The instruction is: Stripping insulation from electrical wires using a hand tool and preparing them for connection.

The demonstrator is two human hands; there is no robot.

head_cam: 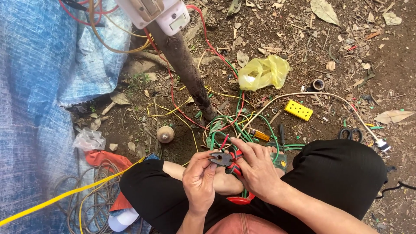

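Head view: my left hand (199, 180) is pinched shut around the steel head of the red-handled pliers (225, 161), and my right hand (255, 167) is wrapped closed over the handles, both right above my lap. A red wire (223, 142) sticks up out of the jaws. The wire's thin and floppy, the pliers rigid and heavy-ish, so I'd grab by the grips. Green wires (242, 130) coil just beyond, and a yellow socket block (298, 110) sits farther off right.

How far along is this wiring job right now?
Done: nothing finished shows; loose wires lie tangled on the dirt. In hand: the right hand grips red-handled pliers, and the left hand pinches a wire at their jaws. Left: the yellow socket and scissors lie apart, untouched.
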